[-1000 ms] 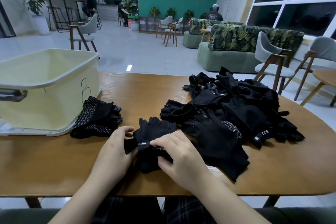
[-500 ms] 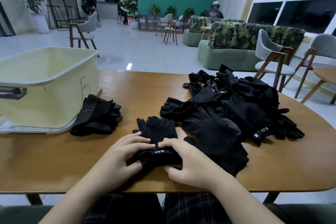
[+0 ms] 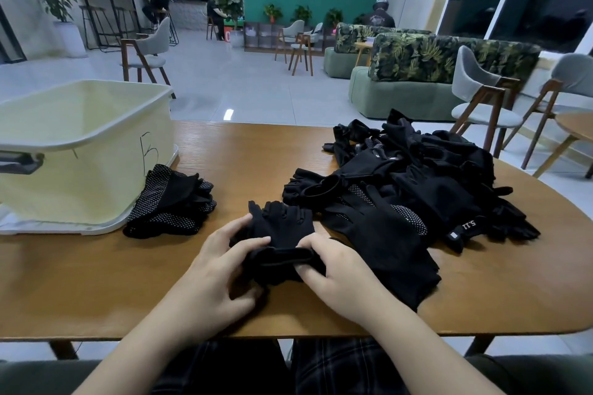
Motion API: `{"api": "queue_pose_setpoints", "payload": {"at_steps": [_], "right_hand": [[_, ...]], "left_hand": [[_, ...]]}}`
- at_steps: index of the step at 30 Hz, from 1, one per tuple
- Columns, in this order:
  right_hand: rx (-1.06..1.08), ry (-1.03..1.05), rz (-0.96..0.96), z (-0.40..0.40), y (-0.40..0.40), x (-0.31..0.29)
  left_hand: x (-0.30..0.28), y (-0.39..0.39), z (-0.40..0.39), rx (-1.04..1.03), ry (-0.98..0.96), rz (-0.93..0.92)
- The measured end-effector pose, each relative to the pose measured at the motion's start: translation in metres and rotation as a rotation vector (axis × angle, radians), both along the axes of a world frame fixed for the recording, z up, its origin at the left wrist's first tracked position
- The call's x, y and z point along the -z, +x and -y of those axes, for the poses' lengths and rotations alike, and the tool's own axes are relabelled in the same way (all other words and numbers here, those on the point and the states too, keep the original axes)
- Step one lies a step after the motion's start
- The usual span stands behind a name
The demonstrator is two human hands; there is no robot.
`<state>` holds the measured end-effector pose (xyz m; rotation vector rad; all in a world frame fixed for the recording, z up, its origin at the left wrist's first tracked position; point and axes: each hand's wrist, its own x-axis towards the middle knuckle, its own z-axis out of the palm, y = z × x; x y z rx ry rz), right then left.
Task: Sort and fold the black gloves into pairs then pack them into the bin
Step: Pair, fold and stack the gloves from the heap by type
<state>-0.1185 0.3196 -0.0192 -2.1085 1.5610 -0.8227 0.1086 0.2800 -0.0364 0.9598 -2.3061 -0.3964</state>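
Observation:
A black fingerless glove pair [image 3: 282, 224] lies on the wooden table [image 3: 80, 282] right in front of me, its cuff end rolled toward me. My left hand [image 3: 215, 276] grips the rolled cuff from the left, thumb on top. My right hand [image 3: 337, 269] grips the same cuff from the right, fingertips tucked under the fold. A loose pile of black gloves [image 3: 417, 183] spreads to the right. A folded dotted-palm glove bundle [image 3: 170, 205] rests against the pale yellow bin [image 3: 80, 151] at the left.
The bin stands on a white lid at the table's left, open at the top, with a dark handle facing me. Chairs stand past the table's right edge. Sofas, plants and seated people are far behind.
Both hands have pulled the glove's cuff end over toward me into a thicker roll. The white label seen on the cuff earlier is now hidden in the fold.

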Motion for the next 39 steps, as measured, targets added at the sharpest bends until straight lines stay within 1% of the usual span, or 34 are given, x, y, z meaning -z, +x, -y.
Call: {"api": "queue_pose_setpoints", "payload": {"at_steps": [3, 6, 9, 11, 14, 17, 20, 23, 26, 28, 30, 32, 34, 36, 39], "right_hand": [[-0.003, -0.014, 0.004, -0.002, 0.001, 0.0], [-0.01, -0.028, 0.059, -0.004, 0.002, -0.003], [-0.001, -0.046, 0.129, -0.002, 0.001, -0.003], [0.021, -0.032, 0.127, 0.0, -0.001, -0.004], [0.046, -0.013, 0.083, 0.002, 0.0, -0.006], [0.069, -0.002, 0.064, 0.006, 0.002, -0.008], [0.015, -0.025, -0.005, 0.009, 0.003, -0.006], [-0.032, -0.165, -0.078, 0.011, 0.004, 0.0], [0.047, -0.481, -0.191, 0.013, 0.007, 0.005], [0.046, -0.574, -0.268, 0.012, 0.011, 0.005], [-0.007, -0.539, -0.304, 0.011, 0.013, 0.005], [-0.067, -0.437, -0.296, 0.01, 0.011, 0.004], [-0.094, -0.296, -0.24, 0.008, 0.009, 0.001], [-0.097, -0.11, -0.149, 0.003, 0.005, -0.002], [-0.111, 0.018, -0.054, -0.005, 0.002, -0.01]], "left_hand": [[0.003, -0.004, 0.002, -0.062, -0.053, 0.011], [0.005, -0.008, 0.004, -0.132, -0.104, 0.011], [-0.001, -0.009, 0.001, -0.155, -0.254, -0.052], [-0.004, -0.009, -0.002, -0.11, -0.374, -0.111], [-0.002, -0.01, 0.0, -0.073, -0.538, -0.04], [-0.001, -0.01, 0.005, -0.096, -0.577, 0.027], [-0.003, -0.009, 0.006, -0.085, -0.612, 0.055], [-0.004, -0.006, 0.005, -0.038, -0.584, 0.02], [-0.004, -0.005, 0.002, 0.013, -0.56, 0.002], [-0.003, -0.003, 0.002, 0.041, -0.529, -0.003], [-0.003, -0.004, 0.001, 0.059, -0.498, -0.005], [-0.003, -0.004, -0.001, 0.073, -0.476, 0.0], [-0.006, -0.003, -0.005, 0.066, -0.428, 0.021], [-0.01, -0.002, -0.009, 0.056, -0.386, 0.04], [-0.012, -0.002, -0.009, 0.023, -0.36, 0.03]]}}
